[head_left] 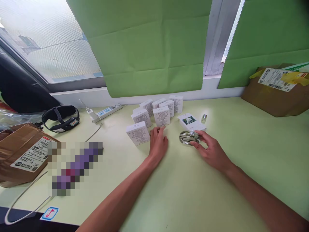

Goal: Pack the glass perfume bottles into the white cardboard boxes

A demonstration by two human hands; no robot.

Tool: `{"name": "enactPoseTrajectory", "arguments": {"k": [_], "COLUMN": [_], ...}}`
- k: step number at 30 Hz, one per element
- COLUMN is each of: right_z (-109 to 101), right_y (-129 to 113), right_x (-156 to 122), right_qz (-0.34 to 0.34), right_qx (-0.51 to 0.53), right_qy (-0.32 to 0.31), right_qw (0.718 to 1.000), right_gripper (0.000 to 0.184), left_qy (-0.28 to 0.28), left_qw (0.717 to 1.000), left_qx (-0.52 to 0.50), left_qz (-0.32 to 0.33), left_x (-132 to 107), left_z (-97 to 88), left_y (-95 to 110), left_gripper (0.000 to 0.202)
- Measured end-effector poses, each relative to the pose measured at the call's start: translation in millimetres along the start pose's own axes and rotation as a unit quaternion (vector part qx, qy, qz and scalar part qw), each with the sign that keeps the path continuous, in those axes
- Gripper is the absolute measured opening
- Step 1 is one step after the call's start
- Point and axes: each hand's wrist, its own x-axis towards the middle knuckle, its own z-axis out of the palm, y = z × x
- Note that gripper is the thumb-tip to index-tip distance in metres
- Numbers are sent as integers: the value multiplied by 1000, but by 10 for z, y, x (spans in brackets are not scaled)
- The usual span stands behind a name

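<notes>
My right hand [212, 150] grips a clear, rounded glass bottle [189, 138] between thumb and fingers, just above or on the table; which of the two I cannot tell. Close behind it lies a flat white box [196, 125] with a picture of white flowers. A small shiny silver cap-like piece [204, 118] stands to the right of that box. My left hand [158, 140] rests on the table, fingers loosely bent and thumb apart, with nothing seen in it. Its fingertips are beside an upright white printed box [138, 133].
Several more white boxes [161, 116] stand grouped behind my left hand. A power strip [108, 111], a black headband-like device [61, 118] and a taped carton [26, 154] are on the left. Another carton [272, 96] sits at the back right, near the green curtain [156, 48].
</notes>
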Motion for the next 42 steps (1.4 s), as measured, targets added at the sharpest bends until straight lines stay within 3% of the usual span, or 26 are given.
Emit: {"name": "enactPoseTrajectory", "arguments": {"k": [8, 16, 26, 32, 35, 38, 42], "right_z": [70, 44, 20, 3, -12, -45, -62], "right_y": [16, 52, 13, -40, -73, -148, -284], "right_x": [-15, -3, 1, -10, -12, -12, -39], "right_qz": [26, 61, 63, 50, 18, -68, -164], "right_qx": [38, 4, 6, -10, -16, -31, -87], "right_qy": [-61, -83, -116, -128, -105, -4, 92], "right_qw": [997, 995, 991, 990, 994, 997, 978], "right_gripper": [32, 34, 36, 39, 42, 37, 29], "left_qy": [-21, -40, -23, -18, -40, -71, -88], "left_qw": [999, 998, 996, 987, 953, 883, 847], "left_qx": [-33, -49, -84, -158, -300, -463, -524], "left_qz": [4, 11, -17, -23, -20, -31, -35], "left_x": [-10, -3, 37, 44, 42, 16, -46], "left_z": [3, -35, -71, -95, -152, -236, -332], "left_y": [-3, 31, 18, 104, 199, 315, 470], "left_gripper": [42, 41, 33, 28, 26, 31, 34]}}
